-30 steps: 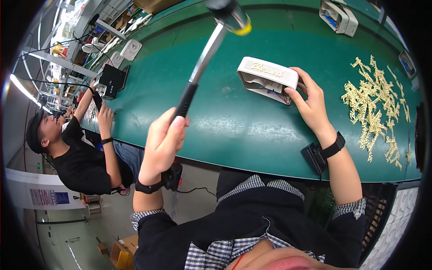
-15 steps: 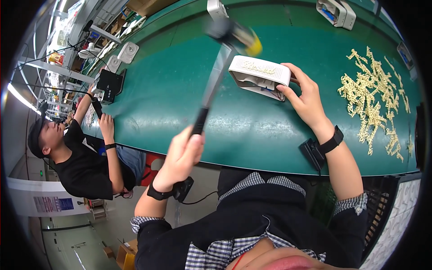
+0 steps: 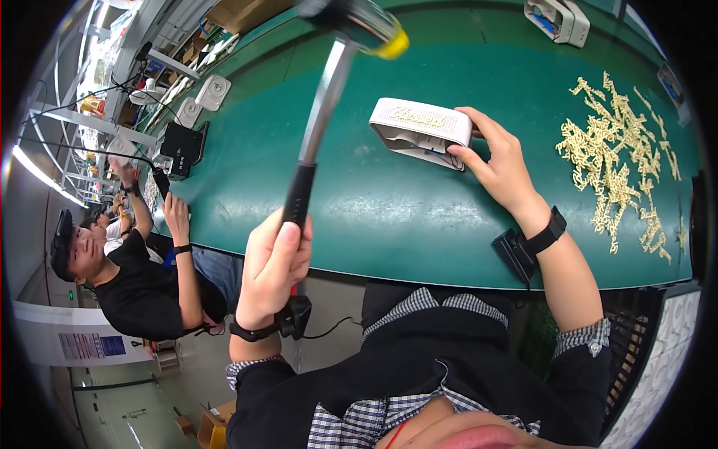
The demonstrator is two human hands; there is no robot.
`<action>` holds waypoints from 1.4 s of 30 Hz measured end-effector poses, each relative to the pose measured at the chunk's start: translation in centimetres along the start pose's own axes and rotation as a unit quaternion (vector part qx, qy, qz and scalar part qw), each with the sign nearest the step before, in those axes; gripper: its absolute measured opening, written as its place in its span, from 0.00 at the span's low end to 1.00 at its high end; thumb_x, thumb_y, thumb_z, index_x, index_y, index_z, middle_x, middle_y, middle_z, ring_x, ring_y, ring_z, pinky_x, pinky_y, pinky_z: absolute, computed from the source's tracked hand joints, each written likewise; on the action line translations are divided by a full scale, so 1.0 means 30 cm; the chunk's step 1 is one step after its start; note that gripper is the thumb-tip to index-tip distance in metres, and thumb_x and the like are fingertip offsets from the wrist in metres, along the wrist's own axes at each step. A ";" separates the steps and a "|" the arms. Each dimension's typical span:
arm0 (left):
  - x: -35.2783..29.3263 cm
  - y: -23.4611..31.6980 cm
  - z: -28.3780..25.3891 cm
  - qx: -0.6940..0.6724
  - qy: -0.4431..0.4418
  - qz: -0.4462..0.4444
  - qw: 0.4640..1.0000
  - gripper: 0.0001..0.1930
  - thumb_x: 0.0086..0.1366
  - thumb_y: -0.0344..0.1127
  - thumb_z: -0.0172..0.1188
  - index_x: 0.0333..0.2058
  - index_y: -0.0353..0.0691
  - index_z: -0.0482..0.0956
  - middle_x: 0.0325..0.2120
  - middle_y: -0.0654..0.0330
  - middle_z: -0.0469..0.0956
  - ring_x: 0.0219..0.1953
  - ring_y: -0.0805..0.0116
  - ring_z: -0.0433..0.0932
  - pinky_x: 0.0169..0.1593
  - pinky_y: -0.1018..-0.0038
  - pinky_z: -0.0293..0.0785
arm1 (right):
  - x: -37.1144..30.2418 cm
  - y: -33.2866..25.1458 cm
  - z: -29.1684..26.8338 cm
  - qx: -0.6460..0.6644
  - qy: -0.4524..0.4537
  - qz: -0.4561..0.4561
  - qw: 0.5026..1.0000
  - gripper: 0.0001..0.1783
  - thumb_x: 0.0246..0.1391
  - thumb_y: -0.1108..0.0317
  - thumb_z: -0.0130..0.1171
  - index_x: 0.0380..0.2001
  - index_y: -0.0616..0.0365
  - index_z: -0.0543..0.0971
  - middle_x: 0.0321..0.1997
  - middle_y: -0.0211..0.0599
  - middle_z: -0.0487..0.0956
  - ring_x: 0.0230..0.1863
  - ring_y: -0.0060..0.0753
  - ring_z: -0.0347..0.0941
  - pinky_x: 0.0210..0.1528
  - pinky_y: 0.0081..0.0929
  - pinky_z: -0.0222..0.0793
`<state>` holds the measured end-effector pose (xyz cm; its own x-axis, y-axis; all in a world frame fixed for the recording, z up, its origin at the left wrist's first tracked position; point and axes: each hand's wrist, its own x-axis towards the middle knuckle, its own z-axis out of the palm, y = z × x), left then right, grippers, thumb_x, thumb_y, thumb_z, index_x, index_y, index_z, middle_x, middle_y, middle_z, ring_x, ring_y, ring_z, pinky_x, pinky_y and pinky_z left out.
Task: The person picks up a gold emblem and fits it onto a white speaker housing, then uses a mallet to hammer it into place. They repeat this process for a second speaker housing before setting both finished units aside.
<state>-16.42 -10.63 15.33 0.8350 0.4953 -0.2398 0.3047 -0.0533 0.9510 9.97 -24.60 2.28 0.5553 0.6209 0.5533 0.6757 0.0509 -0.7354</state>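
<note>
My left hand is wrapped round the black grip of a mallet. Its metal shaft points up and away, and the dark head with a yellow end is raised, apart from the white casing. On the green table, the white speaker-like casing lies with its perforated side up and its hollow side toward me. Pale yellow script lettering sits on that perforated side. My right hand grips the casing's right end, thumb at the lower edge and fingers behind. Some wiring shows inside the casing.
Many pale yellow script letter pieces lie in a loose pile at the right of the green table. More white casings stand at the far edge. A co-worker works at the left beside a black box.
The mallet has moved left and up, away from the casing, with my left hand shifting left. The casing and my right hand have moved slightly left. The co-worker's head has turned.
</note>
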 end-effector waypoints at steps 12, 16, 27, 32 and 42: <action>0.010 -0.107 -0.040 -0.058 -0.005 0.045 0.997 0.13 0.70 0.41 0.46 0.33 0.37 0.66 0.16 0.76 0.57 0.15 0.87 0.51 0.17 0.85 0.48 | 0.008 -0.007 -0.005 0.012 -0.015 0.002 1.000 0.25 0.49 0.68 0.62 0.51 0.63 0.71 0.48 0.47 0.77 0.49 0.43 0.75 0.52 0.33 0.70; 0.050 -0.150 -0.064 0.025 -0.010 -0.029 0.999 0.12 0.70 0.41 0.46 0.32 0.39 0.66 0.16 0.76 0.56 0.15 0.87 0.52 0.17 0.86 0.48 | 0.007 -0.005 0.002 0.021 -0.010 0.006 1.000 0.26 0.50 0.67 0.62 0.52 0.63 0.71 0.49 0.47 0.76 0.50 0.43 0.74 0.52 0.33 0.70; 0.297 -0.369 -0.302 0.504 0.304 0.071 0.805 0.18 0.67 0.43 0.51 0.30 0.29 0.73 0.18 0.45 0.73 0.24 0.48 0.75 0.29 0.59 0.68 | 0.045 0.203 -0.385 -0.273 0.049 0.095 0.956 0.26 0.47 0.71 0.61 0.53 0.60 0.72 0.48 0.47 0.77 0.49 0.44 0.74 0.53 0.34 0.68; 0.391 -0.235 -0.365 0.569 0.114 -0.028 0.814 0.22 0.67 0.46 0.50 0.30 0.29 0.75 0.22 0.45 0.76 0.26 0.55 0.77 0.33 0.63 0.70 | 0.000 0.294 -0.524 -0.350 0.001 0.250 0.903 0.24 0.44 0.78 0.57 0.49 0.62 0.74 0.38 0.44 0.78 0.40 0.38 0.76 0.44 0.29 0.71; 1.071 0.161 -0.188 0.529 0.109 0.273 0.796 0.18 0.63 0.45 0.57 0.43 0.36 0.73 0.32 0.49 0.79 0.36 0.54 0.78 0.41 0.67 0.73 | 0.007 0.283 -0.489 -0.316 0.055 0.206 0.924 0.20 0.40 0.82 0.60 0.42 0.63 0.76 0.24 0.37 0.77 0.27 0.32 0.74 0.34 0.27 0.72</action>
<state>9.30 9.93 13.33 0.9111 0.2800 0.3024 0.2352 -0.9558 0.1763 22.94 -35.50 1.89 0.8515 0.3999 0.3392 0.5243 -0.6616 -0.5360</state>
